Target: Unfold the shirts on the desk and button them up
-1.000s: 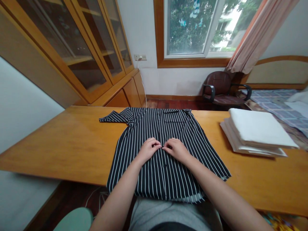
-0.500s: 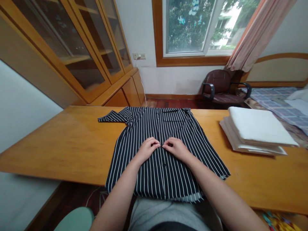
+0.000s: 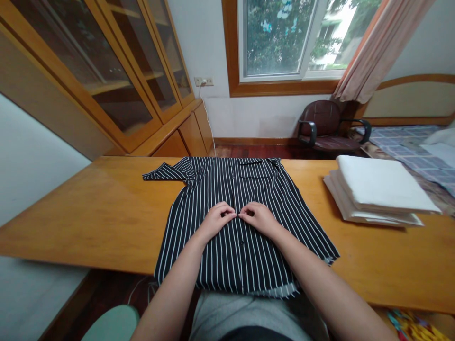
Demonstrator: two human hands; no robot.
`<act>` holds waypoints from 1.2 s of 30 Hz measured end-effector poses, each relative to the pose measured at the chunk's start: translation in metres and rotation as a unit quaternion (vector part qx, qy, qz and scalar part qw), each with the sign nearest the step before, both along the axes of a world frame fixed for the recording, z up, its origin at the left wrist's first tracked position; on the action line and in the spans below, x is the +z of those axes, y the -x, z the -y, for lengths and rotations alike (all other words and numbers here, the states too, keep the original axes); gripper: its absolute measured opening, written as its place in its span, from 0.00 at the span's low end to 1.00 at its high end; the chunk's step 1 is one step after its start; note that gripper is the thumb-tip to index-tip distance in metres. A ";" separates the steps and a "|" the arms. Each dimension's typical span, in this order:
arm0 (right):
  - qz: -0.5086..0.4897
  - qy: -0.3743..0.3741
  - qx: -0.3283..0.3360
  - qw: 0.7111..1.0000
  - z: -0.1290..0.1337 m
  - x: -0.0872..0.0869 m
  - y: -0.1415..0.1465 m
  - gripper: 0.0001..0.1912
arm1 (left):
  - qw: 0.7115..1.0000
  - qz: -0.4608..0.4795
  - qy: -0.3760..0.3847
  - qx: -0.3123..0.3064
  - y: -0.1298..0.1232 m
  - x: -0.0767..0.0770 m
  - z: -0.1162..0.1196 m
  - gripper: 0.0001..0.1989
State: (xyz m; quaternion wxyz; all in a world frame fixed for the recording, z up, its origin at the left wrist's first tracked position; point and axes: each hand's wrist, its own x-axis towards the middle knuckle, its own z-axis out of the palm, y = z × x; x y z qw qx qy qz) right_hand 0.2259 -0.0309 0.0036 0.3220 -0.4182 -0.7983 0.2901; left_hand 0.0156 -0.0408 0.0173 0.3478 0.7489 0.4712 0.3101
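A black shirt with white stripes point(image 3: 220, 260) lies front up on the wooden table, its hem toward me and a chest pocket at the far right. One short sleeve sticks out to the left; the other cannot be seen. My left hand point(image 3: 217, 219) pinches the button placket near the middle of the shirt. Facing it, almost touching, my right hand point(image 3: 259, 218) pinches the same placket from the other side. The fingertips cover the button spot between them. A dark button point(image 3: 242, 243) shows on the placket just below my hands.
A stack of folded white cloth or padding point(image 3: 384, 187) sits on the table point(image 3: 88, 213) at the right. Beyond the table stand a brown armchair point(image 3: 322, 123) and a glass-door cabinet point(image 3: 170, 111). A green stool point(image 3: 113, 324) is below the left front edge.
Both hands keep their pinch at the same place on the placket. The view has shifted very slightly; the shirt looks unchanged.
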 end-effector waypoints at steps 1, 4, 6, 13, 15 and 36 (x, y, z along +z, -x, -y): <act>-0.003 -0.003 0.006 1.000 0.000 0.000 0.000 0.03 | 1.000 0.001 0.000 0.002 0.000 0.000 0.000 0.08; -0.005 -0.012 0.018 1.000 0.000 0.000 -0.001 0.02 | 1.000 0.003 0.004 0.004 0.000 0.001 0.001 0.08; -0.003 -0.016 0.019 1.000 0.000 -0.001 -0.002 0.01 | 1.000 0.006 0.006 0.004 0.000 0.001 0.001 0.07; 0.030 -0.039 0.021 0.999 0.000 -0.003 -0.001 0.02 | 1.000 0.005 0.003 -0.011 0.001 0.002 0.001 0.07; 0.035 -0.045 0.021 0.998 -0.001 -0.005 -0.001 0.03 | 1.000 0.004 0.001 -0.017 0.001 0.002 0.001 0.07; 0.015 -0.040 0.006 0.999 -0.005 -0.004 -0.010 0.05 | 0.998 -0.011 -0.053 0.033 0.002 0.000 -0.001 0.10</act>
